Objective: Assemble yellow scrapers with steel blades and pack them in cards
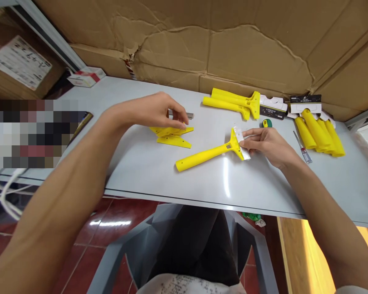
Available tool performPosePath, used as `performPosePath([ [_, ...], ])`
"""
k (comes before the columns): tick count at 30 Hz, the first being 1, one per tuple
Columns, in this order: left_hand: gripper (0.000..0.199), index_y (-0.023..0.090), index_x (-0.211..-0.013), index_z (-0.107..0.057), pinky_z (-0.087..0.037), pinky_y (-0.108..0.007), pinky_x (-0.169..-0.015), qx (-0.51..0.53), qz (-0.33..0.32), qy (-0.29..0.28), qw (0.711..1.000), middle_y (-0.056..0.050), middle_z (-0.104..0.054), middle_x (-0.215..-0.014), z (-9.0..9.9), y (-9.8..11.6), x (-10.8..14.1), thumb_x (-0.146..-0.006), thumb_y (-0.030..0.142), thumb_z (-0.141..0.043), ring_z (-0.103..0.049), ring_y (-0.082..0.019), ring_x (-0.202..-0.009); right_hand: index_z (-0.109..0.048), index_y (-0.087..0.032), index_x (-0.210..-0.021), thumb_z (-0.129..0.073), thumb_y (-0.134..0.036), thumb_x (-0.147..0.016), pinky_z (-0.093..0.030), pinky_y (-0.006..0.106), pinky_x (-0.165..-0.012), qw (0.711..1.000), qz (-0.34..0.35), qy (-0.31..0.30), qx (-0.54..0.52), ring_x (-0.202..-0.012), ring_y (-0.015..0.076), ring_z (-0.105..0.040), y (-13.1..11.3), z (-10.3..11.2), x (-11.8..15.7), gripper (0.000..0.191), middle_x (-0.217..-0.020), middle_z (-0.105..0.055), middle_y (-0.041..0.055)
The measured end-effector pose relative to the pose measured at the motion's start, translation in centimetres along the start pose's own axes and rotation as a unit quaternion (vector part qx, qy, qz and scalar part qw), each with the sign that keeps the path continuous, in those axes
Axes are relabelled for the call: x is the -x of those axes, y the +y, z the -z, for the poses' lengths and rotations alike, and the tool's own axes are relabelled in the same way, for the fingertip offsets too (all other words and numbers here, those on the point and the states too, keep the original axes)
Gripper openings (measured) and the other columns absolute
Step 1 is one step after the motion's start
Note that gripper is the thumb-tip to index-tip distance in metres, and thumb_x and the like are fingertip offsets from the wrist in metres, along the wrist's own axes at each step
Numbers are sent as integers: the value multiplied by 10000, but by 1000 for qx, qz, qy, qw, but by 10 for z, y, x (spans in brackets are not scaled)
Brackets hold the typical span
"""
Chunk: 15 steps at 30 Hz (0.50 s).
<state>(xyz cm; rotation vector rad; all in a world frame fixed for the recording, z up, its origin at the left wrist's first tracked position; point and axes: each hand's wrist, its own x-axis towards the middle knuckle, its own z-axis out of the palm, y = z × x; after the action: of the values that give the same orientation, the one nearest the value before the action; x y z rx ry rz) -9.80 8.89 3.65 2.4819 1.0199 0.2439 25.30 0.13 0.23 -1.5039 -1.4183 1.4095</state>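
My right hand is closed, thumb and fingers pinching the pale blade strip at the head of a yellow scraper. The scraper lies at a slant above the table, its handle pointing to the lower left. Over a small pile of flat yellow scraper cover plates, my left hand has thumb and forefinger close together. They appear to pinch the edge of an upper plate; the other fingers are partly hidden. Behind that hand shows a grey metal blade piece.
Two yellow scrapers lie at the back beside black-and-white packaging. Several yellow handles, a screwdriver and a green-and-yellow item are to the right. A small box stands back left; cardboard walls the rear.
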Motion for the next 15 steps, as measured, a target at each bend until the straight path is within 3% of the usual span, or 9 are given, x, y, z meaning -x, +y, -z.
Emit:
performPosePath([
  [4,365,231,-931,-805,-419,-259,-670,-65,40,-3,997,-31,-749,-836,1,-11,2,-767,555,-764,-626,-173,-715,-661,-154,-1203,-948,-335,-681,-410,258,-528,999,-28,11,26,-564,112,-529,-1,-3,1,623,-676,-700,8],
  [10,397,250,-971,-776,-407,-266,-604,-95,57,-43,993,-30,-748,-860,-5,-14,1,-716,551,-826,-627,-183,-690,-560,-205,-1058,-956,-369,-650,-299,235,-524,999,-22,16,33,-559,90,-485,-3,-11,4,592,-652,-680,-21],
  [15,474,256,-1110,-768,-409,-206,-585,-79,26,-9,996,41,-745,-822,-5,-22,9,-776,587,-825,-575,-97,-639,-503,-225,-1014,-985,-395,-589,-379,246,-601,1000,-16,5,9,-609,107,-541,-3,-14,5,665,-662,-678,-41],
])
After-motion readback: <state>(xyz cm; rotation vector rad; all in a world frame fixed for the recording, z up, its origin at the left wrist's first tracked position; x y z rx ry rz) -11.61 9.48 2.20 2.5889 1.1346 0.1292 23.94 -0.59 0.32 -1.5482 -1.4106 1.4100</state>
